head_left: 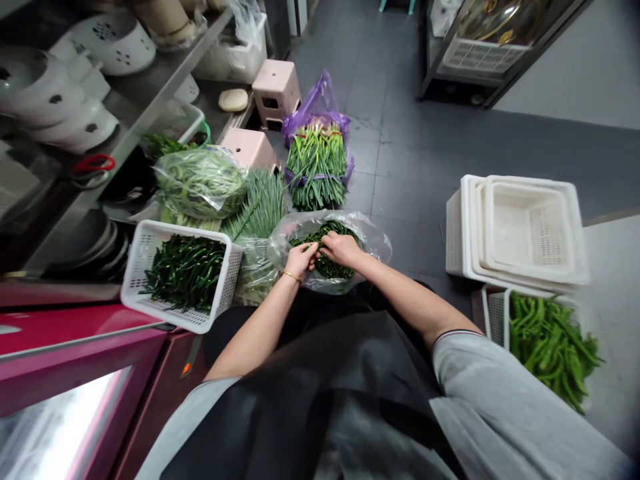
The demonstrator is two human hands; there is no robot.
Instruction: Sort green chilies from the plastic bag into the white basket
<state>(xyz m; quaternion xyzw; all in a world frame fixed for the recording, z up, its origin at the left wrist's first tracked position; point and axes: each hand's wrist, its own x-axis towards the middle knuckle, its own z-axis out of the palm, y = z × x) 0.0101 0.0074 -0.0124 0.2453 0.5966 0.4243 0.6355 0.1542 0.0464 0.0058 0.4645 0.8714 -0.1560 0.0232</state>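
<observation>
A clear plastic bag lies open in front of my lap, filled with thin dark green chilies. My left hand, with a gold bracelet at its wrist, is closed in a pinch above them. Right beside it, my right hand is also pinched, and the fingertips of both hands meet. Between them is a small green chili, mostly hidden by the fingers. To the left, a white perforated basket holds a heap of long dark green chilies.
Bundled green stalks lie in a purple bag ahead. Bagged greens and pink stools stand left, beside a metal shelf. At right are stacked white baskets and light green peppers.
</observation>
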